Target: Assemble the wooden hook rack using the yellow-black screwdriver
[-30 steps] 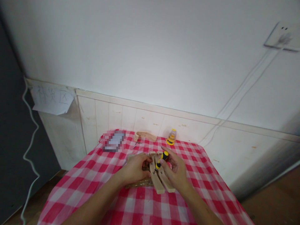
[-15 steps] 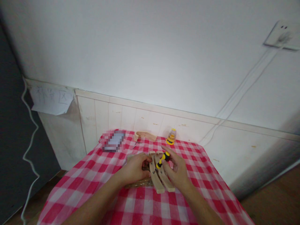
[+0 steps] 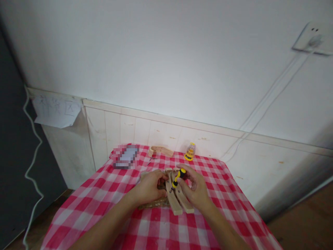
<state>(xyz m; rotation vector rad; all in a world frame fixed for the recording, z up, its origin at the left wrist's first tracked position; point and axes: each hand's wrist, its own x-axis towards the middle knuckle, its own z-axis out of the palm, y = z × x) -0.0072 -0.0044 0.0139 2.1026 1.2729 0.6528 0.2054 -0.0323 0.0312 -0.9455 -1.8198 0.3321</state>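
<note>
From my place I see the right hand [image 3: 195,187] with fingers closed around the yellow-black screwdriver [image 3: 179,177]; its tip stands at the left one of two curved wooden pieces [image 3: 174,204] on the checked tablecloth [image 3: 156,229]. The left hand's [image 3: 150,186] bent fingers are at this piece's side; whether they grip it, I cannot tell.

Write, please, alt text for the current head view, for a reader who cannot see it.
The person's right hand holds a yellow and black screwdriver at a pale wooden slat; the left hand is at the slat's left edge. Below is a red and white checked tablecloth. Farther back are a curved wooden part and a yellow container, before a white wall.
</note>
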